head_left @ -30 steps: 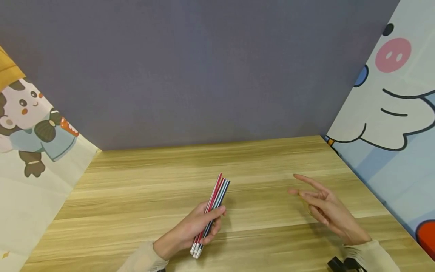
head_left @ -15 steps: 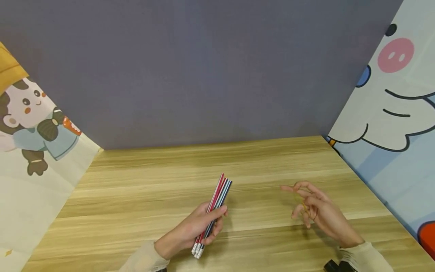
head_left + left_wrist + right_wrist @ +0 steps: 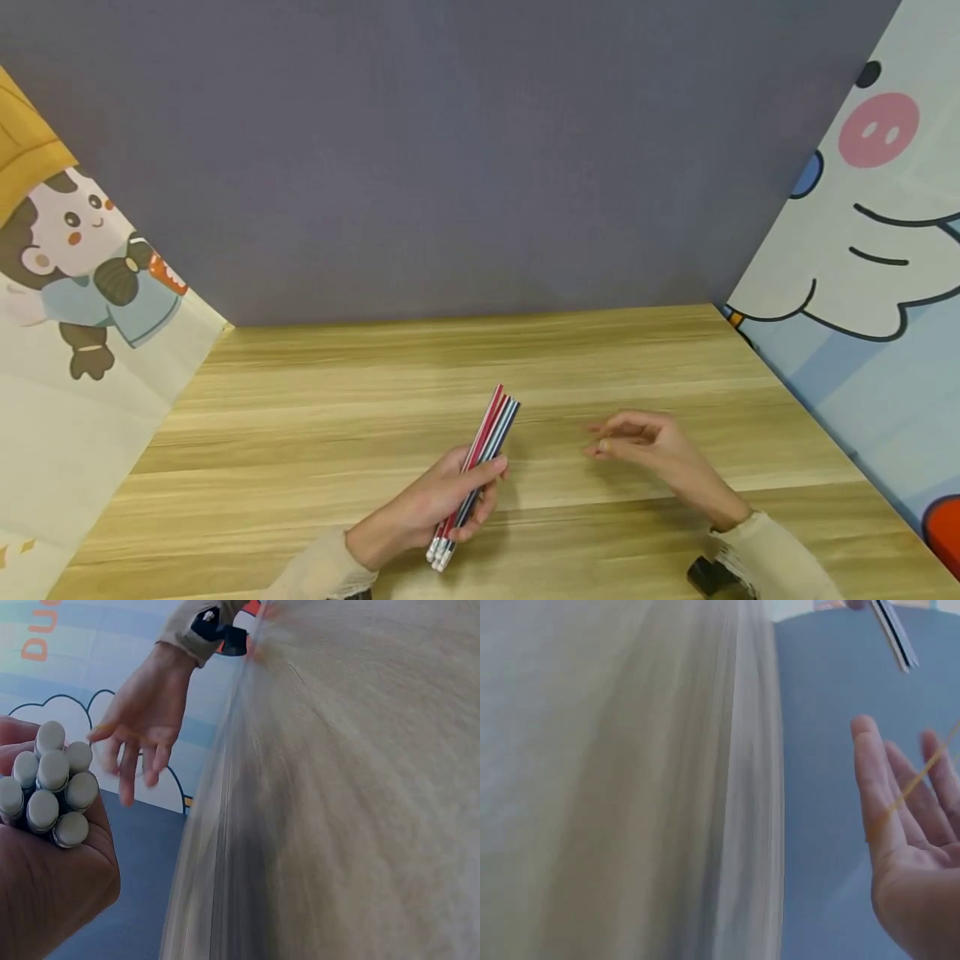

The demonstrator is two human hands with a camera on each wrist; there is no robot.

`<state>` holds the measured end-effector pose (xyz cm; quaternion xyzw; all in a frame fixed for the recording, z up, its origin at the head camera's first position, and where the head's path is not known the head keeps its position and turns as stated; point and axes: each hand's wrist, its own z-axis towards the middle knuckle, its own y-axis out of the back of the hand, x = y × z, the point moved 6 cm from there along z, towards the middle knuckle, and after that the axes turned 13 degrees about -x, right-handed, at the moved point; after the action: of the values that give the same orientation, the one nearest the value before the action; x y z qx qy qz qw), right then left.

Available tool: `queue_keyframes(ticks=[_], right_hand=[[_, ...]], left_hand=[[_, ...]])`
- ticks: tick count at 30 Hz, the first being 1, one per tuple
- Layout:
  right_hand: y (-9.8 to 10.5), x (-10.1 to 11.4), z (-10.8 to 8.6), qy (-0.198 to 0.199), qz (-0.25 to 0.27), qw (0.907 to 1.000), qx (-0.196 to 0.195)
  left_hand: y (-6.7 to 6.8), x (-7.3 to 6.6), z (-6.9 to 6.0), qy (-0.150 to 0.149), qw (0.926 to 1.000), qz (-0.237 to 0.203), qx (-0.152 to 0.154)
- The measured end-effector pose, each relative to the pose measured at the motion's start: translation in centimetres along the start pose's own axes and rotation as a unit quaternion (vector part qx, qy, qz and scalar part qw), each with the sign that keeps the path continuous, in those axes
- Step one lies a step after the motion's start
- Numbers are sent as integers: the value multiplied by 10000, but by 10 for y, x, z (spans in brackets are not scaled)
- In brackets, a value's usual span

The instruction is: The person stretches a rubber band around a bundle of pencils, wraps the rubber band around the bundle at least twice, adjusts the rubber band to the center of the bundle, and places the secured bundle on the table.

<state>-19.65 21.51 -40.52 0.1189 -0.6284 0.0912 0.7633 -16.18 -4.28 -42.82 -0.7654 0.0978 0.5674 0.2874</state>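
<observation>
My left hand grips a bundle of pencils, some striped red and white, others dark blue and light. The bundle slants away to the right, white eraser ends nearest me. Those erasers cluster beside the palm in the left wrist view. To the right, my right hand hovers over the table with its fingers reaching toward the pencils. A thin yellow rubber band is looped on the right hand's fingers in the right wrist view, stretched across them. Those fingers look fairly straight; part of the band is outside that view.
A wood-grain table lies under both hands. Behind it stands a grey panel. Cartoon-printed panels flank the left side and right side. A black device sits at the right cuff.
My right hand has moved left toward the pencils, and its spread fingers have drawn closer together. The left hand keeps its grip on the bundle, nearly still.
</observation>
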Motion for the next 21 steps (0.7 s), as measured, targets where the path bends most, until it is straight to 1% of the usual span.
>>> queue_keyframes(ticks=[8,10,14,17,19,21], right_hand=[[-39,14,37,169,-847,9959,277],[-48,19,47,191,-941,9946,405],[-63,31,63,19,-1013,9925,685],[-74,36,70,-233,-1216,9878,944],[-81,35,72,-274,-1458,9817,1196],[-86,31,69,-316,-1528,9763,1502]], left_hand=[[-5,3,-1,20,9994,-94,320],[-6,4,-2,58,9992,-84,385],[-10,4,-3,87,9982,-78,580],[-13,3,-4,81,9971,-148,745],[-16,3,-5,85,9963,-175,843],[-19,3,-5,120,9954,-164,941]])
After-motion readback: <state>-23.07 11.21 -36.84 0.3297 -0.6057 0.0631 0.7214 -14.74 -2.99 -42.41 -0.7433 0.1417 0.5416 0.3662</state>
